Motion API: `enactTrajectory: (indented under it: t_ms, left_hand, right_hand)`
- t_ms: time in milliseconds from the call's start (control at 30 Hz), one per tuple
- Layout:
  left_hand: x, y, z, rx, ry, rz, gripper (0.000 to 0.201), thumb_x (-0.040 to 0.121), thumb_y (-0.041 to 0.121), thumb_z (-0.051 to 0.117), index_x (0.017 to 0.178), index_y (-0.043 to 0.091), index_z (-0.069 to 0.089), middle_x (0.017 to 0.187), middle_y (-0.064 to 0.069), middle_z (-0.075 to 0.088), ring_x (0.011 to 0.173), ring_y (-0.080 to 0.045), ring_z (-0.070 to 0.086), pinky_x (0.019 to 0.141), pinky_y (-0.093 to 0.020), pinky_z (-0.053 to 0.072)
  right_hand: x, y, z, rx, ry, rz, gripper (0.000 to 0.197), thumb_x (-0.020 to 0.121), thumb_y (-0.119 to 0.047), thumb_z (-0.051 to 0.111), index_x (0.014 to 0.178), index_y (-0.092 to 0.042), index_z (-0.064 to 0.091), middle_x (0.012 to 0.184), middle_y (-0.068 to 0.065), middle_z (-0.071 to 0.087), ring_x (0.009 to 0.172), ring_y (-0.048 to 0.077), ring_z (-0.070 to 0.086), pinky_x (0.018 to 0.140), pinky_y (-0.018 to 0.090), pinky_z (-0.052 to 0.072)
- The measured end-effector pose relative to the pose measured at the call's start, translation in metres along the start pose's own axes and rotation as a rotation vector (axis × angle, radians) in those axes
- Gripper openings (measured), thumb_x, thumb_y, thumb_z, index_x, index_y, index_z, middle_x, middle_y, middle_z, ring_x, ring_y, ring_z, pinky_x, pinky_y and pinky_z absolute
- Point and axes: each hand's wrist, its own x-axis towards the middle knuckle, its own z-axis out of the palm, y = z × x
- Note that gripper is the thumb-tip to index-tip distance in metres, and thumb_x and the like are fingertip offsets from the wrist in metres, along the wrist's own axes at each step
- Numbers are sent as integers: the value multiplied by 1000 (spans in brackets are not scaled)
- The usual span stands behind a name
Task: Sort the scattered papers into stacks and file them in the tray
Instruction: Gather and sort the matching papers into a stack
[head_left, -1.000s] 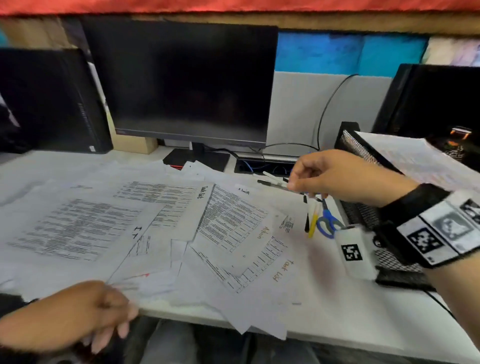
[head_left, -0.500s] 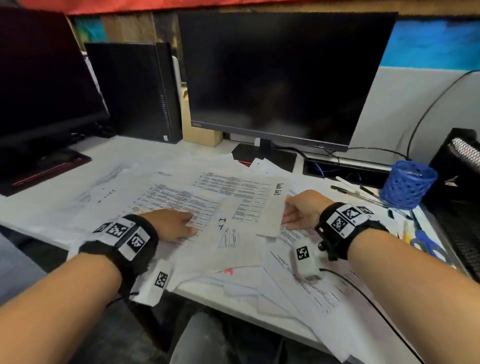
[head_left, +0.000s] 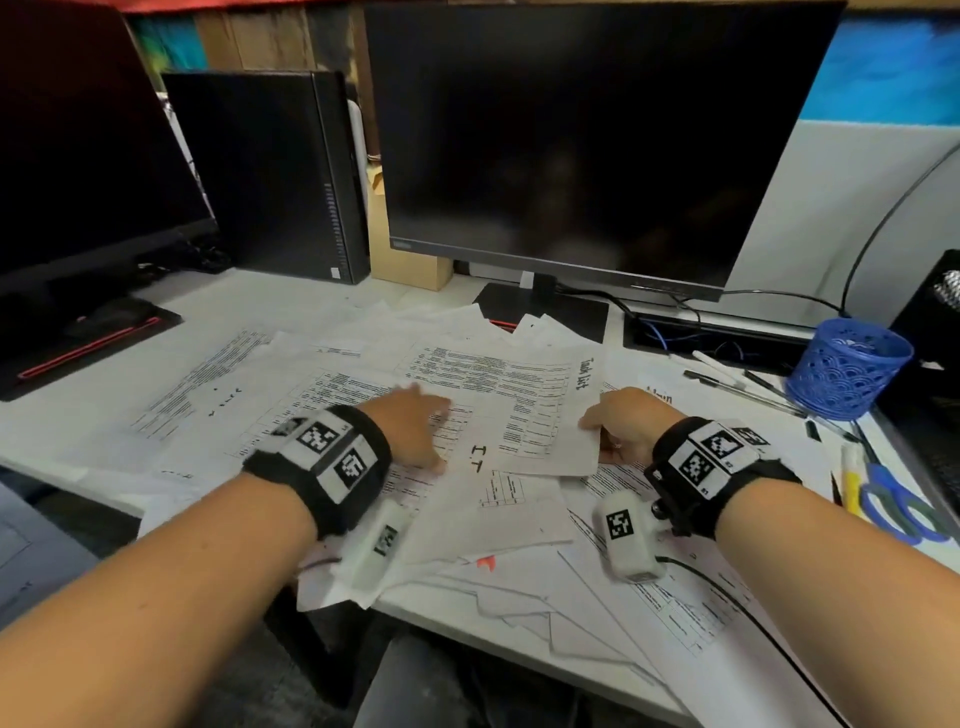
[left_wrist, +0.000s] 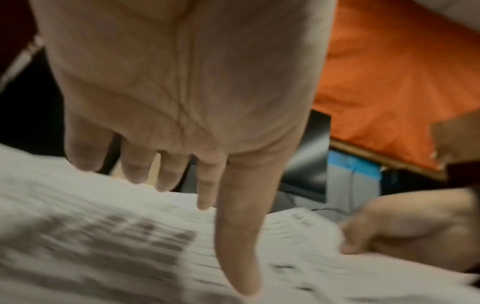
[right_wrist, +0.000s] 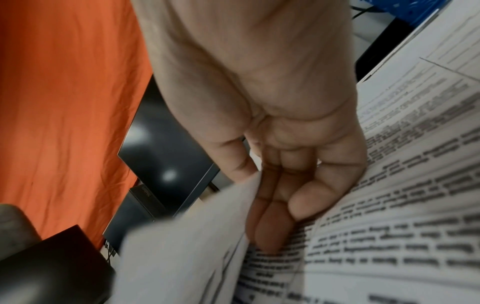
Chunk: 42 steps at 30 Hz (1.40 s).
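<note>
Printed white papers (head_left: 291, 395) lie scattered and overlapping across the white desk. My left hand (head_left: 421, 415) rests flat on them, fingers straight; in the left wrist view its thumb (left_wrist: 239, 246) points down onto a blurred sheet (left_wrist: 103, 246). My right hand (head_left: 608, 426) pinches the right edge of the sheet headed "Task list" (head_left: 519, 405). In the right wrist view the thumb (right_wrist: 233, 160) lies above that sheet (right_wrist: 187, 246) and the fingers (right_wrist: 272, 226) curl beneath it. The black mesh tray (head_left: 940, 322) shows only partly at the far right edge.
A dark monitor (head_left: 571, 145) stands behind the papers, a second screen (head_left: 78, 156) and a black PC case (head_left: 270, 171) to the left. A blue pen cup (head_left: 847, 369), loose pens (head_left: 737, 374) and blue scissors (head_left: 898, 499) lie right. Some sheets overhang the desk's front edge.
A second ago my right hand was over by the pens and my left was below the desk edge. Both now sit on the papers, and the right has taken the Task list sheet's edge.
</note>
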Motion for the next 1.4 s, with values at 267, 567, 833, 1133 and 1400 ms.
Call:
enactTrajectory:
  t_ms: [267, 567, 833, 1133, 1400]
  left_hand:
    - [20, -43, -33, 122, -73, 7, 95, 79, 32, 73, 152, 27, 13, 157, 1, 21, 142, -21, 23, 115, -40, 18]
    - [73, -23, -37, 302, -148, 84, 60, 53, 41, 90, 96, 22, 53, 92, 6, 54, 83, -14, 50, 76, -26, 44]
    - [78, -30, -36, 150, -117, 101, 33, 69, 36, 82, 95, 19, 69, 87, 7, 65, 81, -10, 55, 62, -14, 39]
    - [51, -4, -68, -24, 332, 262, 23, 76, 38, 76, 93, 29, 63, 152, 10, 27, 140, -17, 20, 112, -39, 21]
    - [11, 7, -86, -198, 477, 293, 24, 83, 36, 69, 104, 28, 61, 106, 8, 61, 103, -17, 57, 82, -29, 42]
  right_hand:
    - [1, 0, 12, -303, -83, -91, 27, 91, 1, 54, 118, 0, 56, 115, 18, 64, 96, 29, 65, 92, 40, 53]
    - [6, 8, 4, -153, -126, -97, 22, 93, -7, 57, 114, -4, 61, 115, 13, 68, 98, 24, 63, 77, 28, 53]
    - [12, 4, 1, -251, -138, -54, 14, 95, -4, 52, 83, -10, 57, 77, 8, 59, 56, 13, 48, 52, 22, 41]
    - [-26, -7, -9, -278, -48, -340, 16, 97, -12, 50, 100, -15, 65, 104, 7, 69, 86, 19, 65, 65, 25, 52]
    - [-73, -34, -36, -343, 205, -684, 17, 97, -20, 48, 89, -20, 63, 91, -1, 66, 81, 17, 61, 67, 27, 45]
